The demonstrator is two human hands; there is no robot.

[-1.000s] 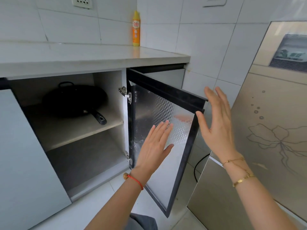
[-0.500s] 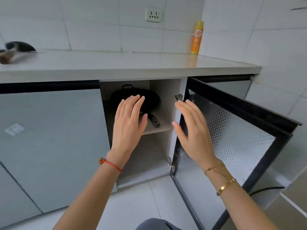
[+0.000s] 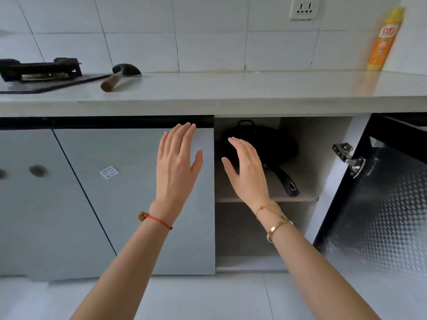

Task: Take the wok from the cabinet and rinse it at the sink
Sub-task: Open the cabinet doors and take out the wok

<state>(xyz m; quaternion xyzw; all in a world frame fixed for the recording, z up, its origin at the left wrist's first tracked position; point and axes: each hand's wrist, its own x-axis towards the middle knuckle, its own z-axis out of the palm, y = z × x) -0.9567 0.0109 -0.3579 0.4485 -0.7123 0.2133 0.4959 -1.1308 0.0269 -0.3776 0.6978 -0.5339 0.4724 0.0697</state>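
so both hands are empty, fingers straight: the right hand [image 3: 248, 172] reaches into the cabinet [image 3: 323, 158] toward the wok [image 3: 275, 146], which sits on the shelf [image 3: 307, 192], handle [image 3: 287, 181] outward for grabbing; the left hand [image 3: 176, 167] hovers before the shut door [image 3: 129, 204].

Scene is evenly and softly lit; no hard shadows are cast. Cabinet interior [image 3: 298, 158] is dim, so the black wok [image 3: 272, 146] is poorly resolved. Glare is seen on the open door's embossed foil [image 3: 390, 215]. Yellow bottle [image 3: 384, 40] far right is motion-smeared. Edges are bent by wide-angle distortion.
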